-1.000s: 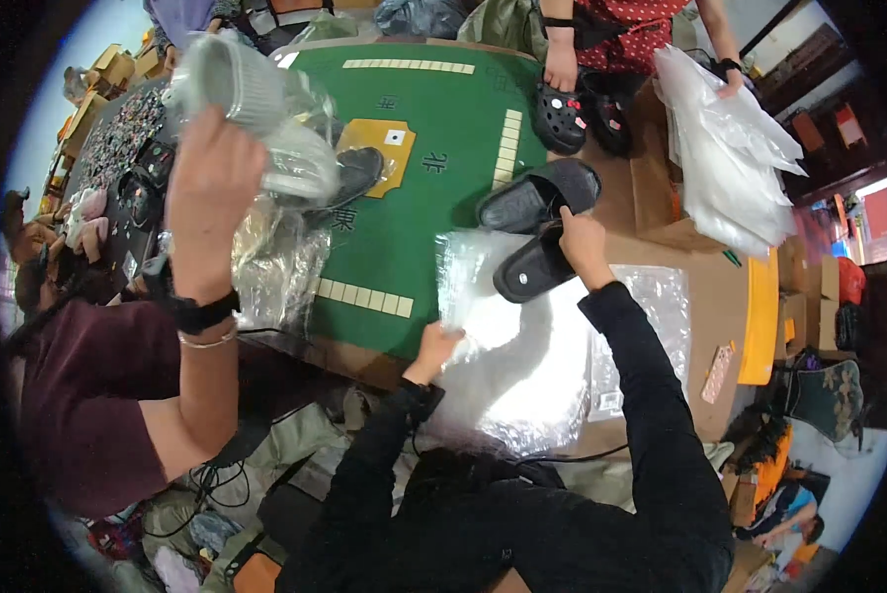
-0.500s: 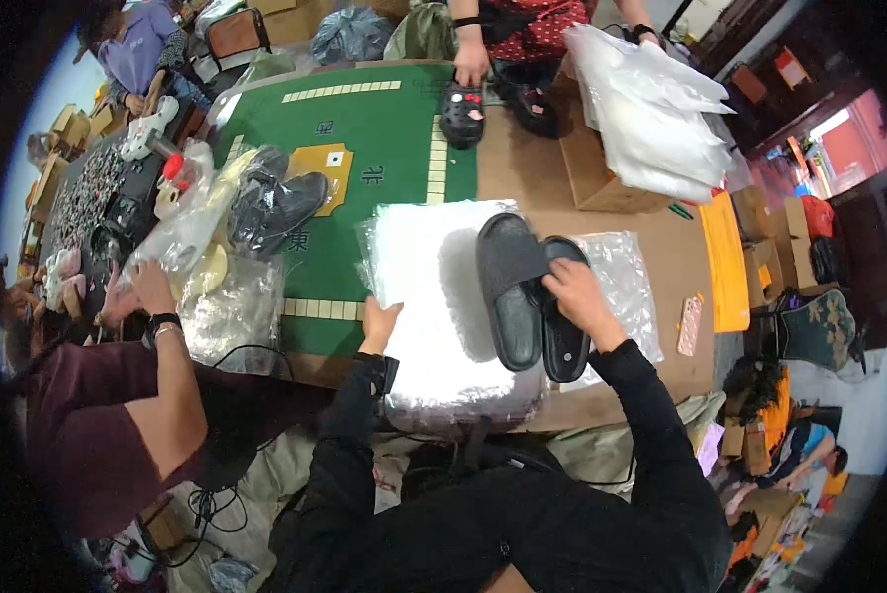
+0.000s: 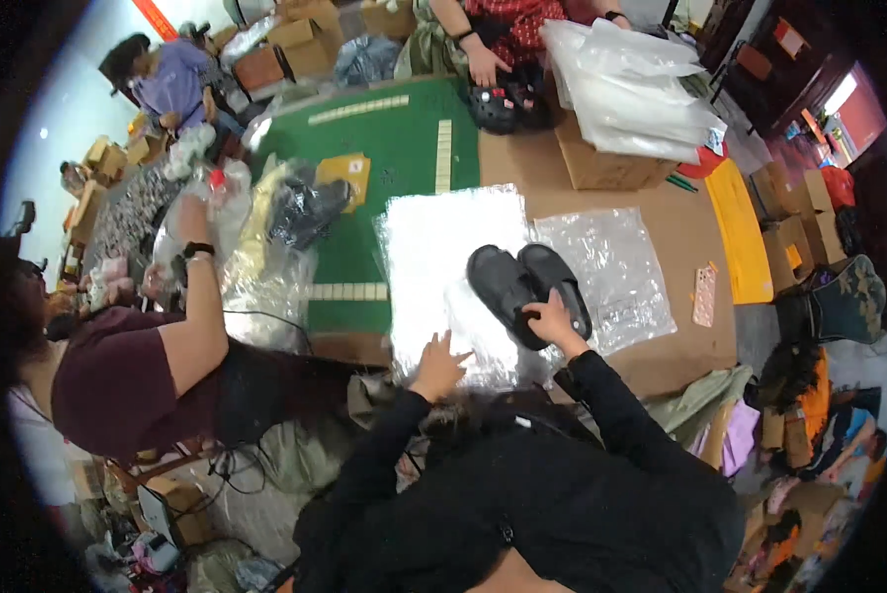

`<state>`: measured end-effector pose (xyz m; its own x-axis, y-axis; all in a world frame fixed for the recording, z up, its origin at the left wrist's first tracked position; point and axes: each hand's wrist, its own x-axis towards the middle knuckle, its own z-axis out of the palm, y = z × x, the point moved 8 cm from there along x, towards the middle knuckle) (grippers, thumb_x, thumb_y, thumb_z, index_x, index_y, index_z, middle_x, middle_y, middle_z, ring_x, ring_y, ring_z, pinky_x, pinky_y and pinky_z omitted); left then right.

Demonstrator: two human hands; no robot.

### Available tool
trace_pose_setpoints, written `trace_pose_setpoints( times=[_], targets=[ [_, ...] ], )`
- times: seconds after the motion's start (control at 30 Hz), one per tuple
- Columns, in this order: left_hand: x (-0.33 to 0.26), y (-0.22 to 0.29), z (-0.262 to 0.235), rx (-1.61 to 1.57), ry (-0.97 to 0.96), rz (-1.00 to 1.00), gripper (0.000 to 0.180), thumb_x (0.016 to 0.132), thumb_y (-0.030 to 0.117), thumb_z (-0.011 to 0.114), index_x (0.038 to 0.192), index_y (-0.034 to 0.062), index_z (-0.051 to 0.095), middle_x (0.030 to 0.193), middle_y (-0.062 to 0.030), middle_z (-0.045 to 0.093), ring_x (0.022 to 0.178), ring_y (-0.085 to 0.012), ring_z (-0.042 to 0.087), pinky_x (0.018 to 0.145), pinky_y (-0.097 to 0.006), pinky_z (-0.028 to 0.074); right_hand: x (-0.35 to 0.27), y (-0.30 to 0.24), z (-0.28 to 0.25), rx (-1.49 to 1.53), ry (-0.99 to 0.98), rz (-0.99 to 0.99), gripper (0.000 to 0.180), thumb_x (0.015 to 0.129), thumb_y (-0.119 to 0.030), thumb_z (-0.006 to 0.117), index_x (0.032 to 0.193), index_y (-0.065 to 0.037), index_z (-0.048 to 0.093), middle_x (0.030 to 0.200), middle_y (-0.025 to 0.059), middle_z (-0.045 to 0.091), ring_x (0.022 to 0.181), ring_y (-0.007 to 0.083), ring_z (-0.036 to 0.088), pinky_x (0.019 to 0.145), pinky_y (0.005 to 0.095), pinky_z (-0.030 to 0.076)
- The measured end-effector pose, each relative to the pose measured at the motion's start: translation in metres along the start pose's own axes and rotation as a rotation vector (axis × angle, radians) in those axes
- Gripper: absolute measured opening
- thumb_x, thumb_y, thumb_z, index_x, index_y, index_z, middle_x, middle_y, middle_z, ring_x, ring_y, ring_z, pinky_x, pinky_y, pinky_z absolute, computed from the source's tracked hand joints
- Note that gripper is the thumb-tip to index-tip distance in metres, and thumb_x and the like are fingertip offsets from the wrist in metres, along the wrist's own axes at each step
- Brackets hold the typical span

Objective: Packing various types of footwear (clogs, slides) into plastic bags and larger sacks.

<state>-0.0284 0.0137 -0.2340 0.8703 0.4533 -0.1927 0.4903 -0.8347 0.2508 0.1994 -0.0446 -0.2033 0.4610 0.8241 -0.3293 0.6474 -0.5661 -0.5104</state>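
A pair of black slide sandals point(image 3: 501, 289) lies tilted side by side, partly over the right side of a bright stack of clear plastic bags point(image 3: 448, 237). My right hand point(image 3: 558, 324) grips the pair near its closer end, thumb on the left sandal and fingers at the right one. Part of each sandal is hidden beneath that hand. My left hand point(image 3: 440, 367) rests over the near part of the stack, fingers spread, holding nothing. To the right of the sandals, a single clear bag point(image 3: 611, 277) lies flat on the brown tabletop.
Across the table a person's hand touches black clogs point(image 3: 495, 107), beside a cardboard box point(image 3: 616, 163) topped with plastic bags. At left, a co-worker's arm point(image 3: 199, 306) reaches among bagged shoes point(image 3: 310, 206). A pink phone point(image 3: 704, 295) and yellow sheet point(image 3: 738, 232) lie right.
The sandals have turned, their far ends now angled left, with my right hand still on them. My left hand has moved from the stack's left edge to its near part. The clogs have moved right.
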Motion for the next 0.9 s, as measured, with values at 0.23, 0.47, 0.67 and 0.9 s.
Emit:
trace_pose_setpoints(
  times=[0.23, 0.47, 0.67, 0.9],
  targets=[
    [-0.01, 0.033, -0.003, 0.189, 0.117, -0.072, 0.046, 0.075, 0.025, 0.057, 0.121, 0.0269, 0.052, 0.132, -0.0264, 0.032, 0.122, -0.0496, 0.023, 0.101, -0.058, 0.012, 0.037, -0.004, 0.032, 0.152, -0.035, -0.048, 0.047, 0.068, -0.033, 0.062, 0.114, -0.022, 0.059, 0.14, 0.028, 0.013, 0.128, 0.0445, 0.015, 0.103, 0.0509, 0.017],
    [-0.001, 0.047, 0.04, 0.13, 0.078, 0.116, 0.05, 0.077, 0.021, 0.049, 0.126, 0.0285, 0.046, 0.135, -0.0239, 0.029, 0.119, -0.0482, 0.029, 0.094, -0.057, 0.027, 0.041, -0.014, 0.011, 0.032, -0.095, 0.016, 0.061, 0.069, -0.041, 0.055, 0.124, -0.016, 0.049, 0.133, 0.0177, 0.036, 0.123, 0.0399, 0.028, 0.099, 0.0504, 0.021],
    [0.006, 0.038, 0.053, 0.226, -0.07, 0.08, 0.051, 0.081, 0.026, 0.049, 0.13, 0.0249, 0.04, 0.136, -0.0198, 0.03, 0.116, -0.0459, 0.034, 0.088, -0.052, 0.034, 0.005, -0.004, -0.01, 0.165, 0.12, -0.149, 0.055, 0.07, -0.041, 0.058, 0.117, -0.012, 0.056, 0.122, 0.0164, 0.046, 0.113, 0.0381, 0.04, 0.098, 0.0474, 0.026],
    [0.017, 0.035, 0.026, 0.072, -0.071, 0.008, 0.057, 0.077, 0.026, 0.052, 0.127, 0.001, 0.039, 0.126, -0.0162, 0.045, 0.104, -0.032, 0.048, 0.081, -0.044, 0.043, -0.075, 0.019, -0.042, 0.654, -0.231, -0.266, 0.035, 0.075, -0.015, 0.06, 0.107, -0.001, 0.058, 0.101, 0.0079, 0.059, 0.09, 0.0194, 0.055, 0.081, 0.0296, 0.041]
  ],
)
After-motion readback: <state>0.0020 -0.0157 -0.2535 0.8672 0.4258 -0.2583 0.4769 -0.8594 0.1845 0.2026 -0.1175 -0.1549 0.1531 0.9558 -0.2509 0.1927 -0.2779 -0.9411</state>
